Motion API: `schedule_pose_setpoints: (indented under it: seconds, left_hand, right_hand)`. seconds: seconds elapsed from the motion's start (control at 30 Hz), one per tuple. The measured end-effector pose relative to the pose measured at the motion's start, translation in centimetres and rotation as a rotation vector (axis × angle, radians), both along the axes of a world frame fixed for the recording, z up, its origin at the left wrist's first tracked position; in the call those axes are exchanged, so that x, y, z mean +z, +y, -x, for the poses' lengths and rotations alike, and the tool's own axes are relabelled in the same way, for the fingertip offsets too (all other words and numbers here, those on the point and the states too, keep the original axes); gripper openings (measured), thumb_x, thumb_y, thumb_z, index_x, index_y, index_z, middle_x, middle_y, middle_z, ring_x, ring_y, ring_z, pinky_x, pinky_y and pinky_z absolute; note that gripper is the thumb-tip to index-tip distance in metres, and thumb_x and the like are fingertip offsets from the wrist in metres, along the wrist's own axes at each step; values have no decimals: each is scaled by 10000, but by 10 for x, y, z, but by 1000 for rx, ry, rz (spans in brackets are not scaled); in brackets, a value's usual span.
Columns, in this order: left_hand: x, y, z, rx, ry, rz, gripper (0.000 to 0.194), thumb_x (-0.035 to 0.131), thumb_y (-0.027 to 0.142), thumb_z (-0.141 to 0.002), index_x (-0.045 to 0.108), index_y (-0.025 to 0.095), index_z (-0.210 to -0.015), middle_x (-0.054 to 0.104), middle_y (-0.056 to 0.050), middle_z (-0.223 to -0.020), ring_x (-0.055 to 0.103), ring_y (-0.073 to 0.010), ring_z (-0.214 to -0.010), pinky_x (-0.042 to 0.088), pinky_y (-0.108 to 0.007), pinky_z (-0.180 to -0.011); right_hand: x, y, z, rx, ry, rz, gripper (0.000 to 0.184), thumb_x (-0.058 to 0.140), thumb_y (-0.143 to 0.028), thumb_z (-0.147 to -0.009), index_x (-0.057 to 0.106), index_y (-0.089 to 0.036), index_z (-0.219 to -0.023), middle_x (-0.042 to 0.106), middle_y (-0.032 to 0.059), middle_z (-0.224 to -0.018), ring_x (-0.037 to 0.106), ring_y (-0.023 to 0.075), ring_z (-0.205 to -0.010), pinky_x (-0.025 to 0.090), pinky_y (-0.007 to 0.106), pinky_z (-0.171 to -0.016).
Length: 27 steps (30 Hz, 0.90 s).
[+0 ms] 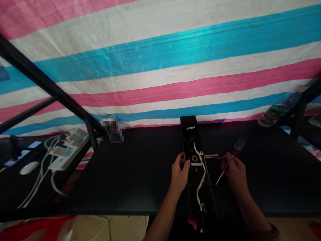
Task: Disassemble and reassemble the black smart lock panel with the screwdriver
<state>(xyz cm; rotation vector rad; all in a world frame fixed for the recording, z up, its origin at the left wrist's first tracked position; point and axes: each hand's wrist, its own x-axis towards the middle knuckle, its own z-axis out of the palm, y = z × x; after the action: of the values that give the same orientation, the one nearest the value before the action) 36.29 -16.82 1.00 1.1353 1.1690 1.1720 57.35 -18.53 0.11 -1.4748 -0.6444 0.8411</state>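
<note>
A long black door-lock panel [199, 179] reaches over the front edge of the black table, its back side facing up. Down its length runs a white cable [202, 177], loose and bent, with its dark end near the panel's lower edge. A lever handle [212, 156] sticks out from the panel's right side. My left hand [180, 172] grips the panel's left edge, thumb on top. Right of the panel, my right hand [235, 169] holds a screwdriver [240, 144] with a clear and red handle. Its metal shaft slants down and left, apart from the panel.
A plastic bottle [272, 113] leans at the back right near a dark frame post. On the left surface are a power strip [64, 159] with plugs and cables, a white mouse [29, 168] and a phone-like slab [23, 154]. Striped sheeting [160, 77] hangs behind the table [125, 177].
</note>
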Motion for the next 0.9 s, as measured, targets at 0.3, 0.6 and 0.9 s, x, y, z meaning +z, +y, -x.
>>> schedule_pose_setpoints:
  seconds: [0.3,0.6,0.9]
  left_hand:
    - [3,-3,1,-39,10,-2,449,635,396,-916,626,166,-1301,779,-87,-1087,721,-229,-993,547,-344,-910]
    - [0,-8,2,-72,29,-51,517,565,434,-983,574,163,-1424,690,-115,-1378,661,-251,-1249,497,-384,-1088]
    - [-1,-8,1,-32,27,-60,513,592,437,-964,604,164,-1398,732,-116,-1296,676,-268,-1209,502,-404,-1070]
  right_hand:
    - [4,4,5,-21,117,-117,524,792,-570,-770,678,-155,-1070,410,-112,-514,355,68,-441,299,194,-417]
    - [1,5,4,-11,96,-78,553,794,-567,-762,699,-139,-1100,437,-91,-541,387,82,-476,312,212,-442]
    - [2,6,5,6,67,-53,578,798,-582,-736,715,-133,-1091,436,-83,-539,381,88,-483,294,221,-445]
